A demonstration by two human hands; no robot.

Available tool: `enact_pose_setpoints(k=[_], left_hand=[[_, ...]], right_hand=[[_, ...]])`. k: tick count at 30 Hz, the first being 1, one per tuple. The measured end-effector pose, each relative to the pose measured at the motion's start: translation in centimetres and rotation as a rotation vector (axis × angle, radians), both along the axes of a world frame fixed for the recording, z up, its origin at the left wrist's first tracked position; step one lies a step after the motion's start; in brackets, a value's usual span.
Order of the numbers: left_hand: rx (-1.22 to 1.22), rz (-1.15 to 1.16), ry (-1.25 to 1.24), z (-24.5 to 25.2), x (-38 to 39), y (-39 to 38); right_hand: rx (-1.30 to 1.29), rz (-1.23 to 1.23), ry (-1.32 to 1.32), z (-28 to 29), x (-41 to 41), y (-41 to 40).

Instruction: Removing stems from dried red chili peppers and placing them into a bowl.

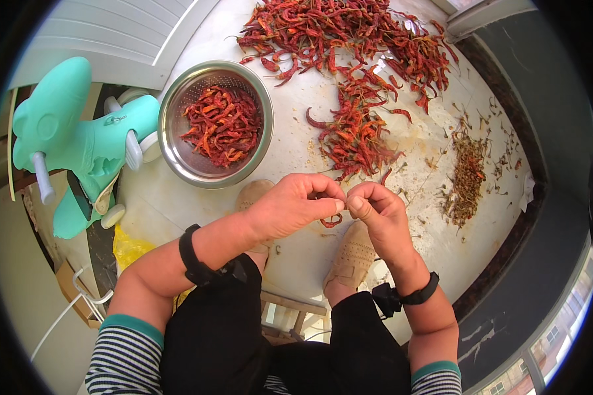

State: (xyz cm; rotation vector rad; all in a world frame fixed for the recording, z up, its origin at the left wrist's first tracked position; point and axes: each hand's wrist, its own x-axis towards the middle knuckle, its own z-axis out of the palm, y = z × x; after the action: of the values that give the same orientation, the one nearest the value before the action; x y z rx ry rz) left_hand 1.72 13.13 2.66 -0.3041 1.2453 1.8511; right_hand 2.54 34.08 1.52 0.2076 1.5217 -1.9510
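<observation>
My left hand [296, 202] and my right hand [383, 212] meet at their fingertips above the floor, thumbs against curled forefingers. A curled dried red chili [331, 222] shows right under my left thumb and seems to hang from that hand. Whatever lies between the touching fingertips is hidden by them. Just beyond my hands is a small heap of dried red chilies [356, 143], many with stems. To the left a steel colander [175, 163] stands on the floor, partly filled with dried chilies [222, 126].
A larger pile of dried chilies [321, 29] spreads at the far side. At right lies a heap of stems [462, 177], with loose stems around it. A turquoise ride-on toy [94, 133] stands left, above a yellow plastic bag [128, 247]. My shoes [351, 252] are below my hands.
</observation>
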Motion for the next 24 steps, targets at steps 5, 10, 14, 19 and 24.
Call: enact_pose_setpoints(k=[5, 10, 14, 19, 24], left_hand=[[0.073, -0.015, 0.037, -0.5, 0.3, -0.3], [0.066, -0.017, 0.048, -0.8, -0.2, -0.6], [-0.369, -0.017, 0.350, -1.0, -1.6, -2.8], [-0.610, 0.289, 0.412, -2.7, -3.0, -8.1], [-1.145, 0.244, 0.654, -4.9, -3.2, -14.1]], right_hand=[[-0.178, 0.029, -0.180, -1.1, -0.2, 0.5], [-0.338, -0.009, -0.363, -1.9, -0.3, 1.1], [0.073, -0.179, -0.212, -4.1, -1.5, 6.4], [0.274, -0.944, 0.042, -6.8, -3.4, 15.8], [0.592, -0.811, 0.163, -8.5, -1.9, 16.7]])
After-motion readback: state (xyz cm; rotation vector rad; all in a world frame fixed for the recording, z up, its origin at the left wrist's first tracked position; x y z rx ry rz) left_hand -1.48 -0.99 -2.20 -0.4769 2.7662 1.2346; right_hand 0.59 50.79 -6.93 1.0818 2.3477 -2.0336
